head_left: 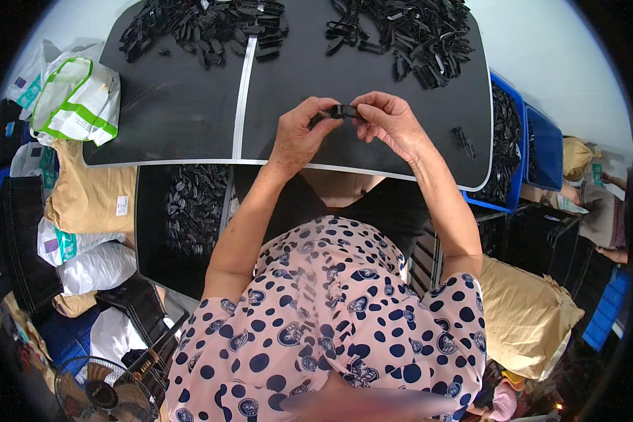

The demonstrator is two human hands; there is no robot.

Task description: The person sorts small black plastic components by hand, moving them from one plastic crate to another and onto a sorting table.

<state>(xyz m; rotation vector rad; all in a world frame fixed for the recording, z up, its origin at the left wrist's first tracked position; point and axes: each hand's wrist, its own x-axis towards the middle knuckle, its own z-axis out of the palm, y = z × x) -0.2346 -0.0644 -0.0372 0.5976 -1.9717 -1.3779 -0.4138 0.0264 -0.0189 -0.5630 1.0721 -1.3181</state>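
Just above the near part of the black table [183,112], my left hand [304,137] and my right hand [387,123] meet over a small black plastic part [344,111]. Each hand pinches one end of it between thumb and fingers. Its exact kind is too small to make out, and the fingers hide part of it. Whether it is one part or two pressed together I cannot tell. A similar loose black part [463,142] lies on the table to the right of my right hand.
Two heaps of black plastic parts, one at far left [204,28] and one at far right [415,39], cover the table's back. A blue bin [517,176] of parts stands right. Left are a white-green bag [84,98] and a lower black tray [155,246] with parts.
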